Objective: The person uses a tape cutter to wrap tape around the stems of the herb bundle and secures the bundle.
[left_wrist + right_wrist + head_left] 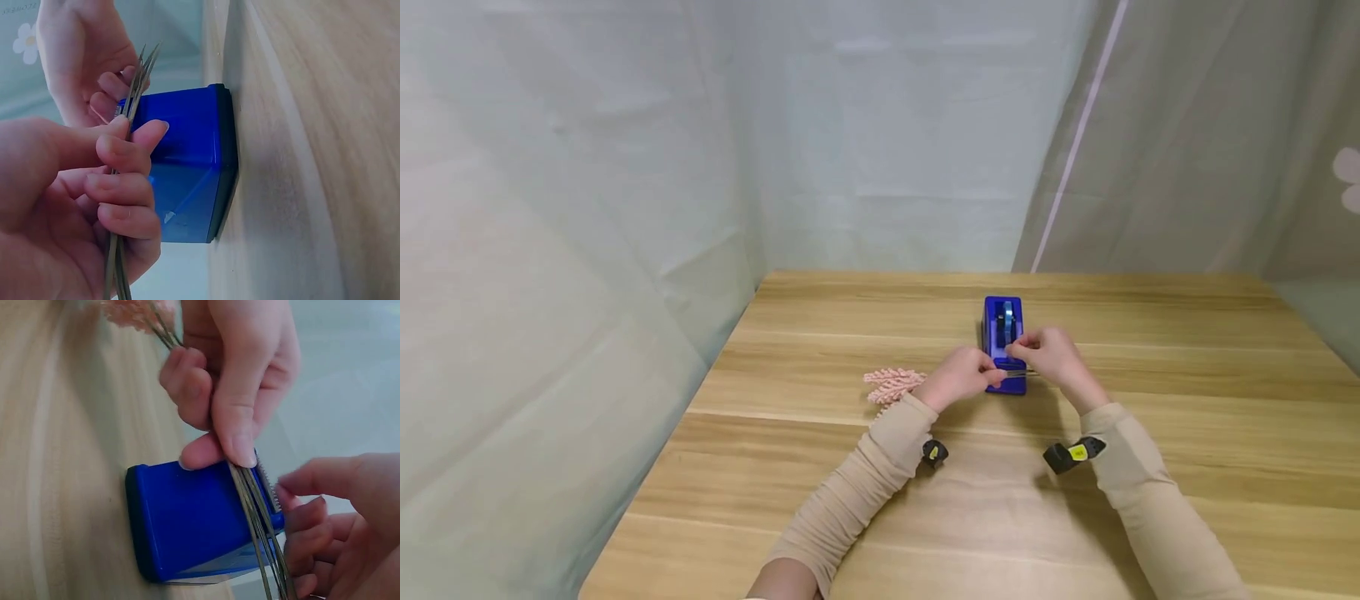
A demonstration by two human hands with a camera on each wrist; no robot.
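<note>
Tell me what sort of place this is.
Probably a screened-off craft or recording booth: a bare wooden table, pale fabric curtains on all sides, and only a blue tape dispenser and pink flower sprigs laid out.

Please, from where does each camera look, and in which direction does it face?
Head: sits high on the person, faces forward and down at the wooden table; both sleeves, the left hand and the right hand meet at the blue tape dispenser.
Left wrist: sits at the left hand, looks along its fingers, which grip thin stems.
Right wrist: sits at the right hand, looks toward the left hand.
Both wrist views share the blue tape dispenser, the stems and both hands.
</note>
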